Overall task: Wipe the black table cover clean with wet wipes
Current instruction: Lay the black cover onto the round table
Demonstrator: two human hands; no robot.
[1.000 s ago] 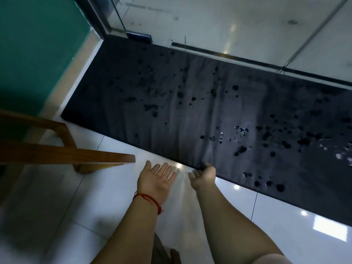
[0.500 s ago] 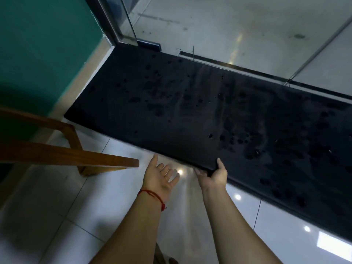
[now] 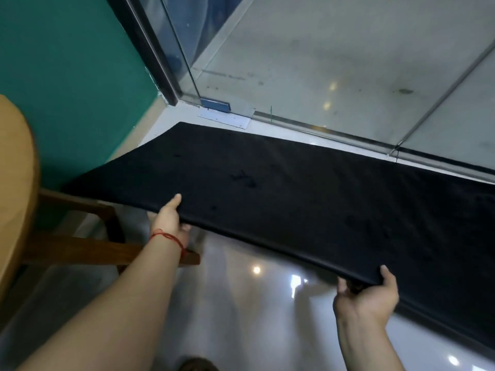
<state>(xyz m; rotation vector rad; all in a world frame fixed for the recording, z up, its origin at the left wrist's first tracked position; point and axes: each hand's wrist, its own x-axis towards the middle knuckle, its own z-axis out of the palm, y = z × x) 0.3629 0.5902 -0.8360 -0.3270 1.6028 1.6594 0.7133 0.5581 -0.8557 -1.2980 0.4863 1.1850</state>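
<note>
The black table cover (image 3: pixel 294 199) is not on a table. It is a long, flat, dark sheet down by the floor (image 3: pixel 241 303), and its near long edge is held up in the air. Its long way runs from the left side to the right side, and the right end goes out of the picture. The far left corner points at the bottom of the glass door (image 3: pixel 334 62), and the far long edge sits close along that door. The near edge sags a little between the two hands. The left hand (image 3: pixel 171 220) grips the near edge toward the left end, with the thumb on top and the fingers tucked under the cover. A thin red string (image 3: pixel 167 236) is tied round that wrist. The right hand (image 3: pixel 367 295) grips the same near edge farther right and nearer, thumb on top and fingers curled under. The two hands are well apart. Some darker spots (image 3: pixel 243 178) show on top of the cover near the middle, and there are more toward the right. The shiny pale floor under the raised edge has small bright lights on it. At the far left there is a round wooden table (image 3: pixel 13 183), with brown wooden bars (image 3: pixel 80 247) below it that reach under the left arm. Behind them is a green wall (image 3: pixel 67 62). A small blue piece (image 3: pixel 215 104) sits at the foot of the glass door, just past the cover's far left corner.
</note>
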